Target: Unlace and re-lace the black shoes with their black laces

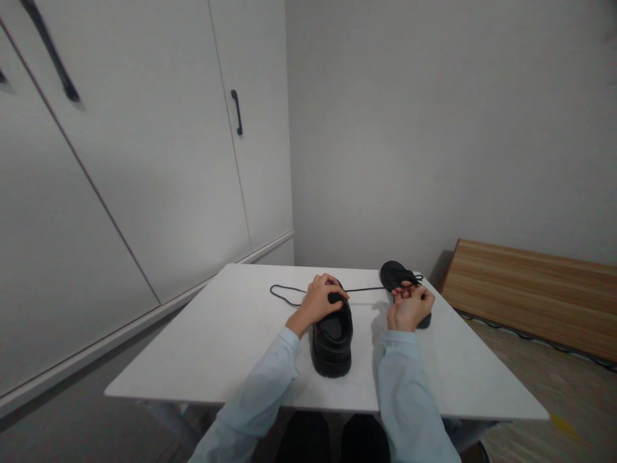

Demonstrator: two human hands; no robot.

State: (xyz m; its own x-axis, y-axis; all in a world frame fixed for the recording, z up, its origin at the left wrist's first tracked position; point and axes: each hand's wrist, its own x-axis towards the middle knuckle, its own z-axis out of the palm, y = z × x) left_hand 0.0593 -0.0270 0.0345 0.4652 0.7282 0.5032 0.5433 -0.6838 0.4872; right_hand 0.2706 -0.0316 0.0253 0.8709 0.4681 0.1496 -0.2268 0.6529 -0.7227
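A black shoe [332,350] stands on the white table with its heel toward me. My left hand [319,301] is closed over its upper near the tongue, thumb and fingers bent around it, and hides most of the front. From this shoe a black shoelace [366,289] runs straight to the right, to the curled fingers of my right hand [407,308]. That hand is turned palm up, its fingers pinched on the lace, above a second black shoe [393,273]. The second shoe has a tied lace and is partly covered by the hand. Another loop of lace [282,297] lies left of the first shoe.
The white table [216,347] extends to both sides of the shoes. White cabinets with a dark handle [237,112] stand at the left, and a grey wall [409,128] rises behind. A wood-grain board [530,296] is beyond the table's right edge.
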